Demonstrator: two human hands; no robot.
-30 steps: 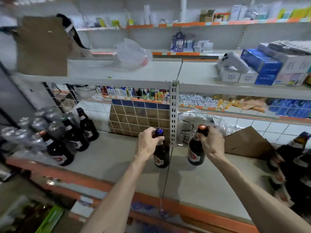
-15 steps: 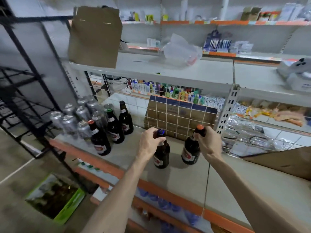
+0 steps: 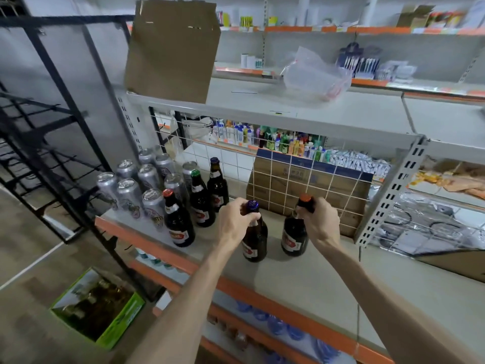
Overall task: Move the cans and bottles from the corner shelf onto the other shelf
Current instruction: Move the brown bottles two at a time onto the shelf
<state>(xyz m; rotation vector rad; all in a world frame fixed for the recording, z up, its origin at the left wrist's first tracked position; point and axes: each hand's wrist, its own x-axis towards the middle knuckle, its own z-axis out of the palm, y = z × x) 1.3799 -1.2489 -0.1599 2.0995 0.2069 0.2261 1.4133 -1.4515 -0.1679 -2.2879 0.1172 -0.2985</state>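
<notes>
Two dark glass bottles sit upright side by side on the grey shelf [image 3: 301,282], near its middle, and we cannot tell whether their bases touch the board. The left grip [image 3: 236,222] is curled round the neck of the blue-capped bottle [image 3: 255,244], and the right grip [image 3: 321,223] is curled round the neck of the orange-capped bottle [image 3: 293,239]. Each bottle carries a red and white label, with lettering too blurred for us to read. At ten o'clock from this pair stand three more bottles in a row: a red-capped bottle [image 3: 179,225] nearest the shelf's orange edge, a green-capped bottle [image 3: 201,204] behind it and another blue-capped one [image 3: 217,186] furthest back, all with the same red and white labels. Further out at ten o'clock we count about ten silver cans [image 3: 136,185] packed together at the shelf's corner, their print unreadable. At twelve o'clock, behind a white wire grid [image 3: 309,177], leans a brown carton [image 3: 278,190] with a blue band and faint print.
</notes>
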